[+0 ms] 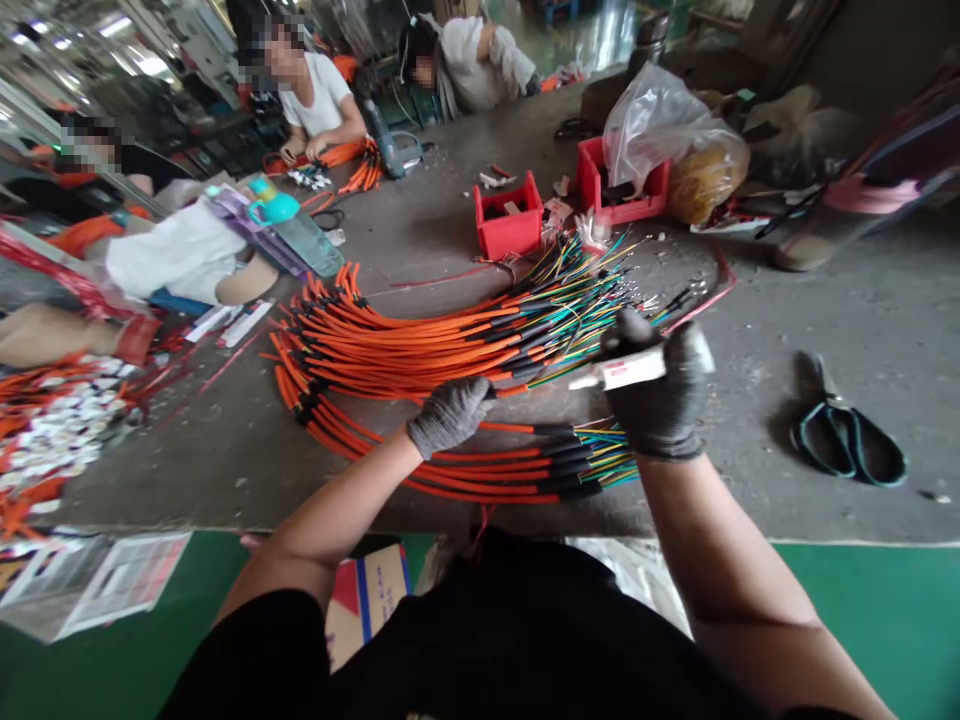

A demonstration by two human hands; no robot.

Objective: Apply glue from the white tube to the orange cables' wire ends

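Both my hands wear grey knit gloves. My left hand [452,413] is closed around an orange cable [514,391] near its black-sleeved end, where thin coloured wires run out to the right. In my right hand [660,395] lies a white tube with red print [634,370], its narrow nozzle pointing left toward those wires. A thick bundle of orange cables [390,345] curves behind my left hand. Nearer to me lies a second row of orange cables [480,478] with black sleeves. Fine green, yellow and blue wires [585,310] fan out from the bundle's right end.
Black-handled scissors [847,435] lie at the right. Two red bins [508,220] and a clear plastic bag [656,125] stand farther back. A teal-lidded bottle [300,230] is at the left, near white connectors [71,420]. Other people work across the grey table [757,320].
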